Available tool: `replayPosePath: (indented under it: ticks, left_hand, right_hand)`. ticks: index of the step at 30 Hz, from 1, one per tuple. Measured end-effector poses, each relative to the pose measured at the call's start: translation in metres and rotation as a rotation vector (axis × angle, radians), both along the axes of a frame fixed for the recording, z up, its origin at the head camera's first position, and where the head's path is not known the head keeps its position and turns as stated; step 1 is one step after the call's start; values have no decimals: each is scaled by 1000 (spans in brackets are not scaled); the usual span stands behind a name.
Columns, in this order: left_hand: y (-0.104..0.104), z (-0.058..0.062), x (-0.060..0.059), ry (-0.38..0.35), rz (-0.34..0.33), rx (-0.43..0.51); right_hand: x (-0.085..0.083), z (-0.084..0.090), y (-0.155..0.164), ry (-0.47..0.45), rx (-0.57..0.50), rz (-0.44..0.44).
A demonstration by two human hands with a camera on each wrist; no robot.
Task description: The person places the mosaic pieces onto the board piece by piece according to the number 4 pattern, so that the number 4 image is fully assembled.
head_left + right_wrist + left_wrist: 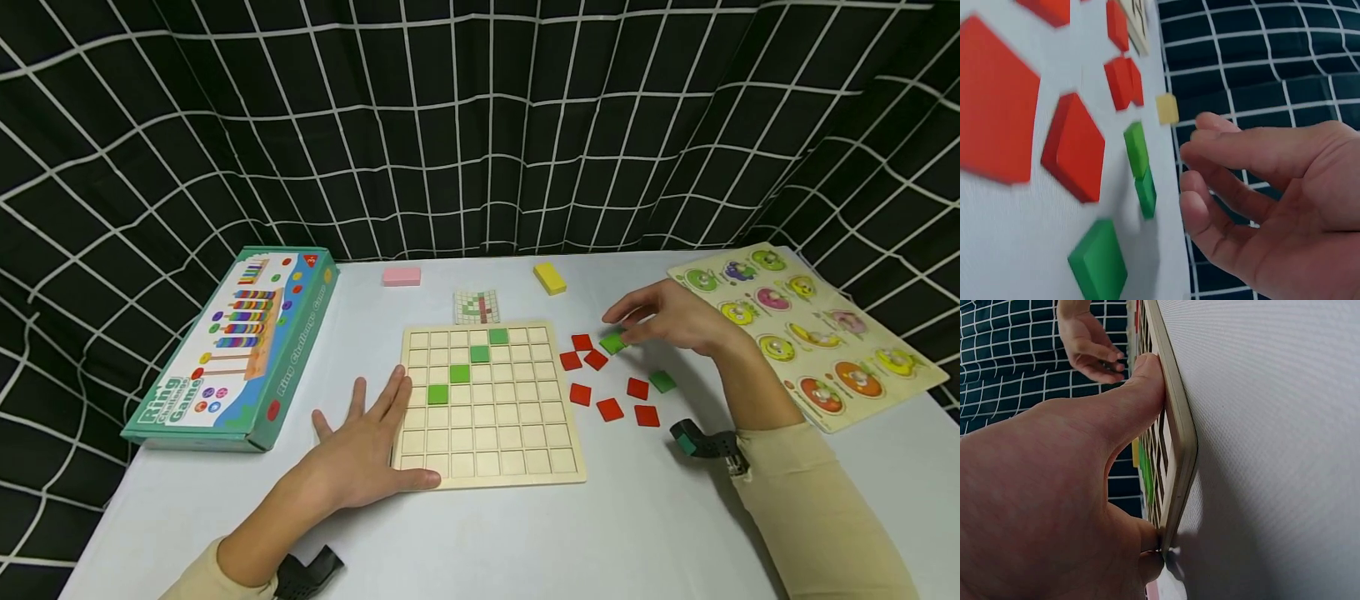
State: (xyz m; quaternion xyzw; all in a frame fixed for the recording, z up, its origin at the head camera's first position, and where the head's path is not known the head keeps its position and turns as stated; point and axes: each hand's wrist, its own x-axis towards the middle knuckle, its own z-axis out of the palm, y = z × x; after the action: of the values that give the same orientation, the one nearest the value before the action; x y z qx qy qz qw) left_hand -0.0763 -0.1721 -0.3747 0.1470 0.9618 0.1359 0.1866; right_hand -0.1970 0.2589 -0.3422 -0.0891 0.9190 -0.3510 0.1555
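Note:
A wooden grid board [487, 480] lies flat on the table, with several green tiles set in a diagonal row of its squares. My left hand [360, 458] is spread at its left side, the thumb resting on the front-left corner and fingers along the left edge. Over the loose tiles hovers my right hand [675, 321], its fingers loosely bent with nothing between them. Just below it lies a green tile [612, 342], and the right wrist view shows a second green tile [1145, 194] against it. Another green tile [1100, 259] lies nearer. Several red tiles [610, 409] are scattered right of the board.
Behind the board lies a small pattern card [476, 307], between a pink block [402, 277] and a yellow block [550, 278]. A green game box [240, 350] is at left. At right lies a fruit picture board [806, 333]. Dark grid cloth [480, 125] hangs behind the table.

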Motion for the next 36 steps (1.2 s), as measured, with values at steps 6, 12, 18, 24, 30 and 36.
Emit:
replayPosePath:
  ticks: [6, 12, 18, 24, 30, 36]
  left_hand:
    - [0, 0, 0, 2, 0, -3]
    - [0, 0, 0, -2, -3, -6]
    - [0, 1, 1, -1, -4, -6]
    - [1, 2, 0, -12, 1, 0]
    - [1, 2, 0, -11, 4, -5]
    - [1, 0, 0, -7, 3, -5]
  right_hand:
    - [-5, -8, 10, 4, 40, 26]
    - [-7, -13, 13, 4, 48, 42]
    - [-9, -17, 14, -1, 51, 56]
    - [-11, -22, 14, 14, 72, 43]
    - [-12, -24, 15, 19, 67, 44]
    - [-13, -26, 16, 36, 99, 50]
